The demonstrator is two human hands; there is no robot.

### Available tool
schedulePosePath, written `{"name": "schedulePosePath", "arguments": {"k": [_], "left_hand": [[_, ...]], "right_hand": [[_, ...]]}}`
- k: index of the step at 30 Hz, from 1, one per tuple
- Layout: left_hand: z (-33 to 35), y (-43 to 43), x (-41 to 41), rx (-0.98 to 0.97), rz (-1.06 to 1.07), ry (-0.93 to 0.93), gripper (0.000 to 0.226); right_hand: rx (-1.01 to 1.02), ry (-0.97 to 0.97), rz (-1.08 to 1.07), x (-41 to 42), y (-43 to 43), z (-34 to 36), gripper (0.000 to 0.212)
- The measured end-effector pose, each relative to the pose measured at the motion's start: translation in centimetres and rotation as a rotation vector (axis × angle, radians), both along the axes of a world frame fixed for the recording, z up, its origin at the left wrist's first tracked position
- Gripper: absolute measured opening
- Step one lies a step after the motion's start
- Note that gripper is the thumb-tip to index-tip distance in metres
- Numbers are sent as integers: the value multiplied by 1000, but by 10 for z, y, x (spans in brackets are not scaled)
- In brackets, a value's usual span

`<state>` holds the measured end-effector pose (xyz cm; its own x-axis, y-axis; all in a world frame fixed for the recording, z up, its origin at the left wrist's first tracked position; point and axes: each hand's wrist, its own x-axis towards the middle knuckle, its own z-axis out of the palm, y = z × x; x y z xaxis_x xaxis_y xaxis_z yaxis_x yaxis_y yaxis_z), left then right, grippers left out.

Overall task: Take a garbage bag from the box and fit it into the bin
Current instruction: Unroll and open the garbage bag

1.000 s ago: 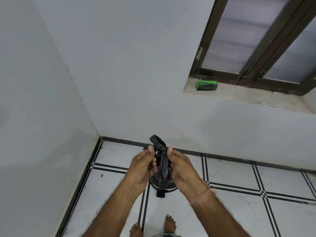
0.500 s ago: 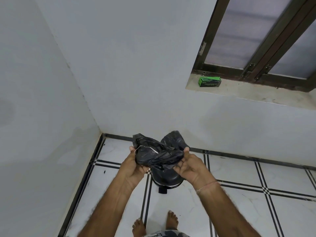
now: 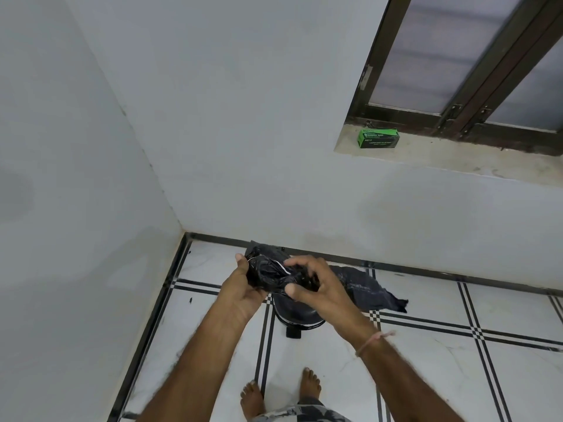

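Observation:
A crumpled black garbage bag [image 3: 362,287] is held in front of me over the floor, one loose end trailing out to the right. My left hand [image 3: 243,287] grips its bunched left part. My right hand [image 3: 313,287] pinches the bag's middle with curled fingers. Directly beneath the hands stands a small black pedal bin [image 3: 297,315], mostly hidden by them; only its lid front and pedal show. The green garbage bag box [image 3: 377,138] lies on the window sill at the upper right.
White walls meet in a corner to the left. The concrete window sill [image 3: 457,159] runs below a dark-framed window [image 3: 457,71]. White floor tiles with black lines [image 3: 457,330] spread to the right. My bare feet [image 3: 280,394] stand just behind the bin.
The bag went from a tight twist to a partly unfolded bundle, with an end now hanging out to the right. My right hand moved over the top of the bag.

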<state>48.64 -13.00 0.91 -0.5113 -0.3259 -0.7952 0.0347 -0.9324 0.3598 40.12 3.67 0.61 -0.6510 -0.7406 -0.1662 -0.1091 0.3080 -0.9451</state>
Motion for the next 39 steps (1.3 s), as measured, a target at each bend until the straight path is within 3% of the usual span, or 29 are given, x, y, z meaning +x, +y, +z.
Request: {"name": "schedulePosePath", "arguments": {"k": [4,5,10,12,17,23,28,33,35,39], "left_hand": [[0,6,-5,1,-16,46,56],[-1,7,-5,-6,-26,62,56],[-3,10,-1,-65,-67,125,48],[-4,10,1,-104,-94,117,49],[-8,9,6,-199,-48,-29,39],[-15,11,12,-245,-220,-32,56],[-18,6,24,-294,-383,92,44],[-22,-3,40,-372,-572,31,29],[-28,-5,42,-330,-515,-10,29],[-34,-9,41,-94,-200,22,37]], "right_hand": [[99,159,-103,-3,-12,-13,16],[78,101,-140,-4,-14,-13,15],[-39,-505,-264,-8,-16,-6,56],[-59,-657,-352,-10,-17,-7,48],[-21,-808,-564,-13,-16,-4,41],[-42,-902,-708,-22,-17,4,42],[-61,-1058,-814,-37,-12,3,54],[-87,-1017,-847,-45,-3,1,50],[-101,-987,-855,-47,0,-5,44],[-106,-939,-881,-49,5,-19,46]]}}
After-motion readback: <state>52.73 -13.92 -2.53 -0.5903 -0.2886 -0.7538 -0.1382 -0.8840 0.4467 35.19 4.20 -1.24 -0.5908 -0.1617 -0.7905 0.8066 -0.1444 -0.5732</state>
